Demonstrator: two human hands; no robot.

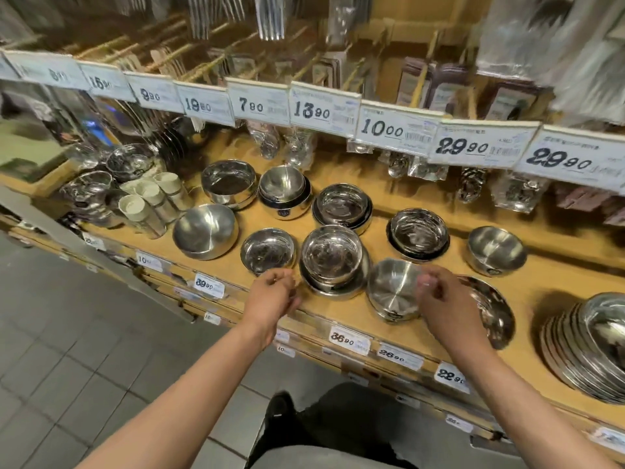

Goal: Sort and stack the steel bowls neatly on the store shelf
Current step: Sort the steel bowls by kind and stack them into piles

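Observation:
Several steel bowls stand on the wooden shelf [372, 319]. My left hand [272, 294] hovers at the shelf's front edge, fingers loosely curled and holding nothing, just below a small shallow bowl [267, 250]. Right of it sits a nested stack of bowls [333, 260]. My right hand [446, 299] hangs over the right rim of a front bowl [392, 289], fingertips drawn together; whether they touch the rim is unclear. A tilted steel plate [493, 313] lies behind that hand. Further bowls: a large one [204, 231], two more stacks [341, 206] [419, 236], and a single bowl [495, 250].
Price tags [324, 108] hang from the upper rail above bagged cutlery. White-lidded jars [152, 201] and glass bowls sit at the left. A pile of steel plates [588, 346] fills the right end. Grey tiled floor [84, 350] lies below.

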